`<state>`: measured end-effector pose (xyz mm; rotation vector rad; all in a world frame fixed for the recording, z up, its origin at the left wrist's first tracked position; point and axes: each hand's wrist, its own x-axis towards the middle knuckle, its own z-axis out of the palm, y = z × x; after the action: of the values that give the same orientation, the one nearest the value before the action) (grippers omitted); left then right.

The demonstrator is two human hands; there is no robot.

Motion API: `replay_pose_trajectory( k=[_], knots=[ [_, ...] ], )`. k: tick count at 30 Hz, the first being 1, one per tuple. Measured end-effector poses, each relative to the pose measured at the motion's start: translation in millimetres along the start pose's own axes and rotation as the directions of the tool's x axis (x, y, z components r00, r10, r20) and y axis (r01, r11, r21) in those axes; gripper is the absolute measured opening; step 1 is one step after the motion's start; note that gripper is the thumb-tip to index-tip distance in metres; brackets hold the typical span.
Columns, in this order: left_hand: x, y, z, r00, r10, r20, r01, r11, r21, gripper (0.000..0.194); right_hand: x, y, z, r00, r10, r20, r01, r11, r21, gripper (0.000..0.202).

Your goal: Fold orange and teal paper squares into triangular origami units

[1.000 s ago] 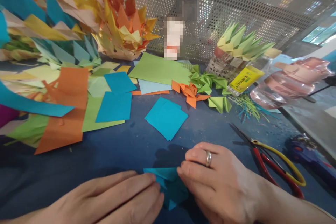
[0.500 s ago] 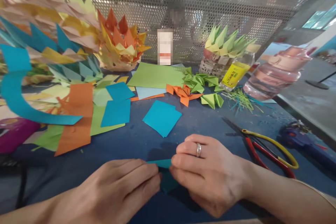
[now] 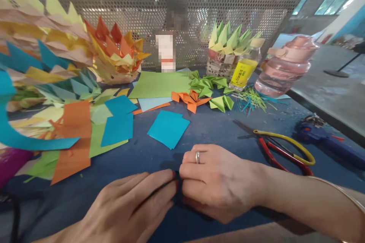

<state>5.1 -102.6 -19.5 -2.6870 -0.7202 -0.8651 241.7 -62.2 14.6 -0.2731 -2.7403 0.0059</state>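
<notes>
Near the front edge of the dark blue table (image 3: pixel 114 178), my left hand (image 3: pixel 137 201) and my right hand (image 3: pixel 213 182) rest almost fingertip to fingertip. My right hand, with a silver ring, has its fingers curled down against the tabletop. The fingers of my left hand are bent and pressed close together. Whatever lies under the fingertips is hidden; no paper shows between them. Just beyond the hands lie blue paper squares (image 3: pixel 168 129), slightly fanned. More blue squares (image 3: pixel 117 130) sit to their left, on green paper.
Scissors (image 3: pixel 281 148) and a blue glue gun (image 3: pixel 330 140) lie at right. Behind stand a yellow-labelled bottle (image 3: pixel 243 70), a pink bottle (image 3: pixel 285 66) and folded-paper pieces (image 3: pixel 116 55). Orange folded pieces (image 3: pixel 191 100) lie mid-table, an orange sheet (image 3: pixel 74 133) at left, a purple tool (image 3: pixel 14 163) beyond.
The view has shifted slightly right. The blue paper that showed between my fingertips is now out of sight, and my right hand has come closer to my left.
</notes>
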Motion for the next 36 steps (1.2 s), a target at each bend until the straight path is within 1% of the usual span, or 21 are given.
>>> replay_pose_trajectory(
  k=[1,2,3,6,8,10,12,14,15,17,19,22,24,26,30,34,36],
  knots=[
    [6.6,1.5,-1.1,0.999,-0.042,-0.011,0.042,0.998,-0.041,0.024,-0.2,-0.7,-0.1,1.000,0.016,0.006,-0.016,1.000,0.015,0.023],
    [11.1,2.8,-2.0,0.998,-0.059,-0.036,0.058,0.997,-0.049,0.025,-0.4,-1.2,-0.2,0.999,0.033,0.016,-0.033,0.999,0.029,0.022],
    [13.1,3.9,-2.6,0.997,-0.066,-0.024,0.065,0.997,-0.052,0.027,-0.6,-1.6,-0.2,0.998,0.049,0.027,-0.050,0.998,0.040,0.022],
    [6.8,5.8,-2.1,0.989,-0.135,0.054,0.135,0.991,0.010,0.025,-1.0,-1.8,0.3,0.995,0.084,0.060,-0.087,0.995,0.047,0.021],
    [0.3,5.7,-0.6,0.984,-0.153,0.096,0.156,0.988,-0.023,0.027,-1.3,-1.3,0.6,0.994,0.086,0.066,-0.090,0.994,0.054,0.022],
    [-1.7,4.7,1.0,0.984,-0.139,0.111,0.152,0.982,-0.112,0.024,-1.6,-0.9,0.7,0.995,0.087,0.056,-0.090,0.994,0.068,0.024],
    [1.6,3.0,2.3,0.989,-0.119,0.089,0.133,0.977,-0.169,0.021,-1.8,-0.4,0.1,0.994,0.098,0.047,-0.101,0.991,0.089,0.025],
    [7.5,1.0,2.9,0.997,-0.070,0.043,0.076,0.983,-0.165,0.023,-1.7,0.5,-0.9,0.991,0.118,0.061,-0.126,0.982,0.139,0.024],
    [10.3,0.1,2.9,0.998,-0.044,0.038,0.050,0.986,-0.158,0.022,-1.5,1.1,-1.4,0.987,0.137,0.081,-0.149,0.973,0.178,0.022],
    [14.2,-0.9,2.4,0.998,-0.042,0.044,0.050,0.980,-0.193,0.019,-1.1,2.8,-2.5,0.976,0.176,0.124,-0.204,0.941,0.268,0.016],
    [14.8,-0.9,1.6,0.992,-0.103,0.077,0.121,0.954,-0.275,0.017,-0.9,4.6,-3.5,0.965,0.214,0.152,-0.254,0.908,0.334,0.013],
    [11.6,-0.4,1.5,0.963,-0.229,0.142,0.267,0.882,-0.387,0.010,-1.2,6.6,-4.7,0.955,0.247,0.164,-0.292,0.878,0.380,0.012],
    [9.7,-0.6,2.6,0.940,-0.279,0.195,0.337,0.843,-0.419,0.006,-1.6,7.0,-5.5,0.949,0.262,0.175,-0.312,0.860,0.403,0.010],
    [9.8,-1.1,3.8,0.921,-0.318,0.225,0.387,0.813,-0.436,0.007,-1.8,6.6,-6.0,0.944,0.274,0.182,-0.327,0.848,0.417,0.010],
    [15.0,-1.5,3.8,0.901,-0.336,0.275,0.430,0.774,-0.465,0.009,-1.2,4.2,-5.4,0.932,0.307,0.191,-0.360,0.838,0.410,0.010],
    [19.9,-1.3,2.0,0.884,-0.347,0.315,0.462,0.750,-0.473,0.011,0.0,2.6,-2.7,0.932,0.325,0.160,-0.361,0.858,0.365,0.019],
    [20.5,-1.6,2.3,0.881,-0.337,0.331,0.464,0.749,-0.472,0.011,0.7,2.5,-1.8,0.930,0.333,0.158,-0.368,0.865,0.341,0.019]
  ],
)
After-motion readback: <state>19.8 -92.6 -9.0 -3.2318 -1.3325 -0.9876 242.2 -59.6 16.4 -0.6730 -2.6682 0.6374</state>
